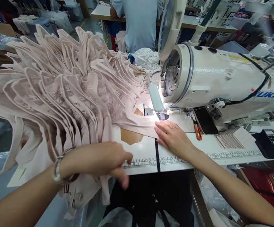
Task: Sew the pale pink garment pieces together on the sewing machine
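My right hand (171,134) rests on the machine bed, its fingers stretched out with the tips on the end of a pale pink bra band (137,124). That end lies close to the lit needle area of a white sewing machine (212,78). My left hand (106,159) hovers over the front of the table, slightly blurred, thumb and index finger apart and nothing seen between them. Its other fingers are partly hidden. Beside it hangs a large pile of pale pink bras (70,91) with lace parts, spilling over the table's left front edge.
Orange-handled snips (197,130) and a dark phone-like slab (205,120) lie right of the needle. A stack of cards (230,138) sits farther right. A printed ruler (186,158) runs along the front edge. A small lamp (156,97) hangs by the needle; a person (140,25) sits ahead.
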A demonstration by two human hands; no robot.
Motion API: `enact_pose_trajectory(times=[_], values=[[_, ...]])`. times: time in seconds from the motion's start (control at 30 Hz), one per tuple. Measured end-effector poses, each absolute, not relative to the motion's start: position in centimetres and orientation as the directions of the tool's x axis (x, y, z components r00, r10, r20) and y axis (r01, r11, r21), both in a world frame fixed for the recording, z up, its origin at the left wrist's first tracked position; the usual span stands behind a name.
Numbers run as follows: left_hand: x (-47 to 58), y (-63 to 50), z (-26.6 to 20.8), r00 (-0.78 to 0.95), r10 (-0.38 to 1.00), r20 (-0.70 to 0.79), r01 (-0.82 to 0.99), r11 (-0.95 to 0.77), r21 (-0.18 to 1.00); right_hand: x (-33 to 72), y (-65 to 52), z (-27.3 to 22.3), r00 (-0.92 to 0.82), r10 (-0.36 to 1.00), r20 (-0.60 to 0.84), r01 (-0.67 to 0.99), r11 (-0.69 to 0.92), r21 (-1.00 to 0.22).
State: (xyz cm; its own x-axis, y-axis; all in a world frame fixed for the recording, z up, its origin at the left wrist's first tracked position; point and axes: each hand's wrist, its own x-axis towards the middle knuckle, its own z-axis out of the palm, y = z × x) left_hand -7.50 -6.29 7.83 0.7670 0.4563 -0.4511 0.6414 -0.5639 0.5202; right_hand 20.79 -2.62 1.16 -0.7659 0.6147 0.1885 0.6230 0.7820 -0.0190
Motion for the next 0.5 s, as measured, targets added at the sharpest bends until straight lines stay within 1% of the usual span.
enact_pose_trajectory(times=[0.03, 0.07, 0.1, 0.13, 0.17, 0.2, 0.23, 0.27, 0.3, 0.33, 0.37, 0.4, 0.43, 0.5], values=[[-6.2, -5.5, 7.4, 0.757, 0.513, -0.406, 0.653, -0.565, 0.504, 21.0, -2.7, 1.1, -0.746, 0.641, 0.182, 0.650, 0.760, -0.015], [-4.9, -4.7, 6.8, 0.717, 0.614, -0.329, 0.693, -0.577, 0.432, 21.2, -2.9, 1.1, -0.742, 0.646, 0.180, 0.655, 0.756, -0.016], [-3.8, -4.2, 6.1, 0.687, 0.694, -0.216, 0.720, -0.612, 0.325, 21.6, -3.3, 1.0, -0.752, 0.636, 0.177, 0.644, 0.765, -0.016], [-2.9, -3.9, 5.2, 0.696, 0.711, -0.104, 0.713, -0.667, 0.217, 22.1, -3.9, 1.1, -0.766, 0.618, 0.178, 0.626, 0.779, -0.012], [-2.2, -3.8, 4.4, 0.751, 0.660, -0.030, 0.657, -0.740, 0.143, 23.0, -4.4, 1.2, -0.767, 0.612, 0.191, 0.623, 0.782, -0.004], [-1.8, -3.8, 3.7, 0.767, 0.642, 0.006, 0.640, -0.765, 0.080, 24.3, -4.9, 1.5, -0.747, 0.629, 0.217, 0.646, 0.763, 0.011], [-1.6, -4.0, 3.2, 0.757, 0.653, 0.020, 0.652, -0.758, 0.027, 25.8, -5.4, 2.0, -0.693, 0.673, 0.259, 0.702, 0.711, 0.029], [-1.5, -4.2, 2.9, 0.738, 0.675, 0.010, 0.675, -0.737, -0.018, 27.6, -5.8, 2.6, -0.594, 0.737, 0.323, 0.789, 0.612, 0.055], [-1.4, -4.4, 2.9, 0.707, 0.707, -0.013, 0.705, -0.706, -0.069, 29.6, -6.2, 3.3, -0.472, 0.789, 0.394, 0.874, 0.476, 0.094], [-1.3, -4.6, 3.2, 0.680, 0.732, -0.041, 0.723, -0.679, -0.127, 31.6, -6.4, 4.0, -0.338, 0.830, 0.444, 0.941, 0.310, 0.136], [-1.1, -4.6, 3.5, 0.664, 0.744, -0.068, 0.724, -0.663, -0.190, 33.5, -6.7, 4.8, -0.223, 0.843, 0.489, 0.971, 0.149, 0.186], [-0.8, -4.5, 3.9, 0.660, 0.746, -0.084, 0.711, -0.657, -0.249, 35.1, -6.9, 5.5, -0.123, 0.860, 0.496, 0.977, 0.016, 0.215], [-0.4, -4.2, 4.3, 0.668, 0.739, -0.091, 0.691, -0.660, -0.295, 36.5, -7.1, 6.0, -0.043, 0.879, 0.474, 0.976, -0.065, 0.208], [0.5, -3.4, 4.7, 0.702, 0.709, -0.064, 0.652, -0.677, -0.341, 38.1, -7.4, 6.7, 0.084, 0.932, 0.351, 0.980, -0.142, 0.141]])
